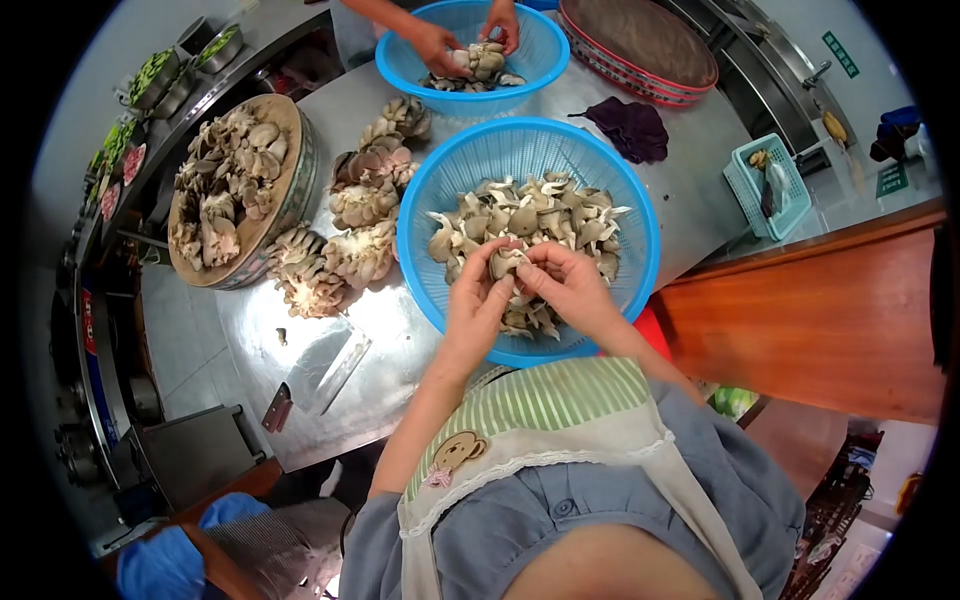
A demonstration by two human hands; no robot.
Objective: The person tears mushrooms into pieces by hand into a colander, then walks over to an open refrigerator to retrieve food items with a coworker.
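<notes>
Metal surface (690, 195): blue basket (600, 160), mushrooms (545, 215); green wall sign (840, 54), lettering illegible.
Left hand (478, 297), right hand (572, 287): fingers pinched on one mushroom (508, 262).

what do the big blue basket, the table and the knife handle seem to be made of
Big blue basket: plastic, slightly glossy, judging by its even colour and small perforations. Table: probably stainless steel, since its smooth grey top throws bright reflections. Knife handle: dark reddish brown, perhaps wood, possibly plastic; finish too small to tell.
</notes>
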